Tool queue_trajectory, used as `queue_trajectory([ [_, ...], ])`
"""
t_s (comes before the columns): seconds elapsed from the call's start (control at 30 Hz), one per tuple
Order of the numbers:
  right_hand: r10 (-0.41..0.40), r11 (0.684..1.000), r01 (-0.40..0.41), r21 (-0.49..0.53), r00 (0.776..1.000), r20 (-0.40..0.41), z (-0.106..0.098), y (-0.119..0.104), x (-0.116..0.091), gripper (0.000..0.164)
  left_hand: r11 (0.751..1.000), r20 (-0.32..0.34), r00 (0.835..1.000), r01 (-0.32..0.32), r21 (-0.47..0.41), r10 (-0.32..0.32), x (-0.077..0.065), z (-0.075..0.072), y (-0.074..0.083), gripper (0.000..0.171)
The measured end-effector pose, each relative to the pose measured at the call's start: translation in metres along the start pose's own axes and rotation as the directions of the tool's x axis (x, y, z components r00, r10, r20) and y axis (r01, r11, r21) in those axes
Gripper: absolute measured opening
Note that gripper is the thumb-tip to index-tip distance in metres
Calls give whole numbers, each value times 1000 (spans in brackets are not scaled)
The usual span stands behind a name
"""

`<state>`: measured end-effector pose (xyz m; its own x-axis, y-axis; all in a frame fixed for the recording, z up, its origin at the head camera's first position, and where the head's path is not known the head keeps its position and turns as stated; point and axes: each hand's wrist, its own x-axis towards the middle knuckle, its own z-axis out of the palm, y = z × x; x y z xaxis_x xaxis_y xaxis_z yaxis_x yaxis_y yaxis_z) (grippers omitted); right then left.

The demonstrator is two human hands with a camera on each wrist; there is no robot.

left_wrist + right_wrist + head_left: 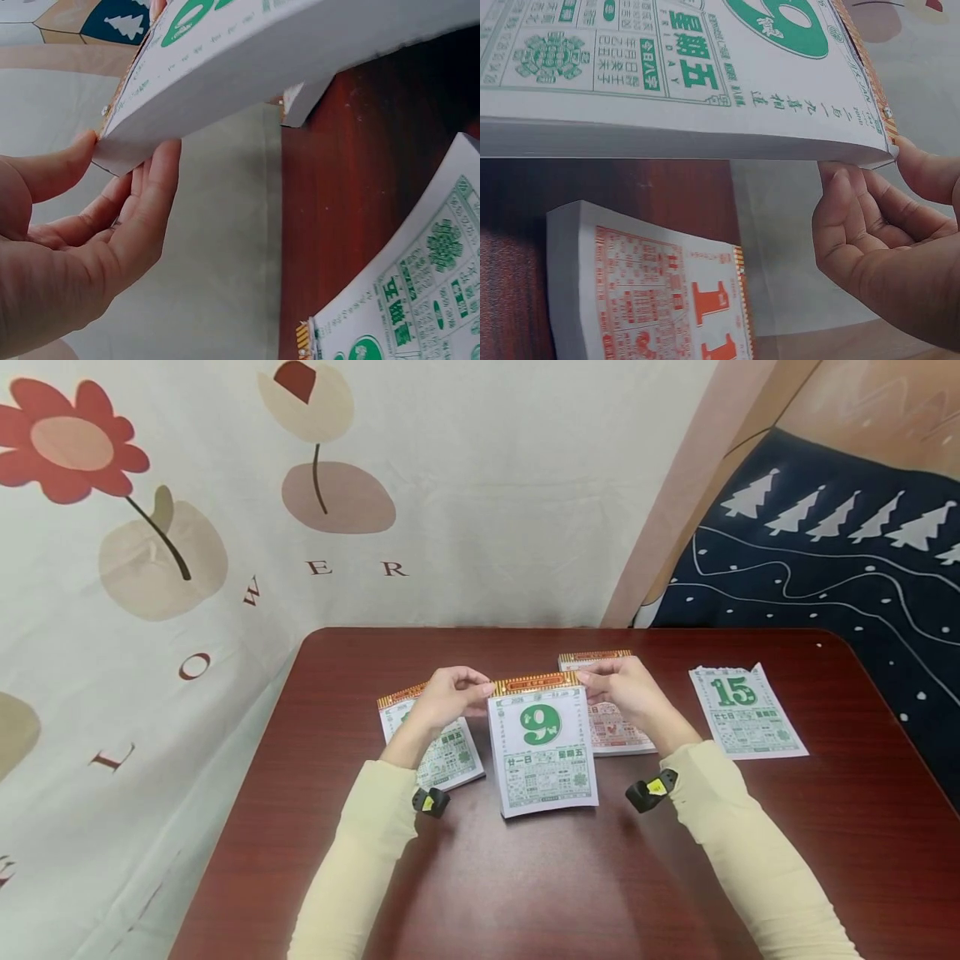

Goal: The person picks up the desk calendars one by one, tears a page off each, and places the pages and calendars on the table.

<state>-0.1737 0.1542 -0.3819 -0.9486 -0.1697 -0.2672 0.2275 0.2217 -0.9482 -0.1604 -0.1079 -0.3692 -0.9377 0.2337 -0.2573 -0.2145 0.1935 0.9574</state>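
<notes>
A thick tear-off calendar (pixel 542 768) with a large green 9 and an orange-gold top binding is held up by both hands, facing me. The left hand (pixel 447 697) pinches its upper left corner, thumb on the front and fingers behind. At the upper right corner the right hand (pixel 628 689) grips it the same way. The right wrist view shows the pad's page block (pixel 667 142) raised above the table. Behind the left hand lies a second green-printed calendar (pixel 453 756), turned at a slant. A red-printed calendar (pixel 660 292) showing 11 lies beyond the right hand, partly hidden.
A loose green sheet (pixel 746 714) reading 15, its top edge torn, lies at the right of the dark red table (pixel 525 893). A pale flower-print cloth (pixel 480 527) hangs behind the table. A dark blue cloth with white trees (pixel 817 552) is at the right.
</notes>
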Motion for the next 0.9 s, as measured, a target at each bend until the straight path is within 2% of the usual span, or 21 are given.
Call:
queue_trajectory([
  [0.17,15,1000,-15,0,1000,-9,-4,-8,-2,30,1000,12,1000,-17,-18,17,0,-1,7,20],
  [0.4,43,996,-44,-71,999,-15,-12,-21,-4,31,1000,18,1000,-8,-27,8,1,2,19,22],
  [0.57,28,995,-30,-96,999,-16,-16,-27,-5,31,1000,19,1000,-6,-22,7,1,4,26,24],
  [0.9,35,992,-37,-122,999,-19,-21,-36,-8,32,999,55,998,-12,-39,14,0,8,31,22],
])
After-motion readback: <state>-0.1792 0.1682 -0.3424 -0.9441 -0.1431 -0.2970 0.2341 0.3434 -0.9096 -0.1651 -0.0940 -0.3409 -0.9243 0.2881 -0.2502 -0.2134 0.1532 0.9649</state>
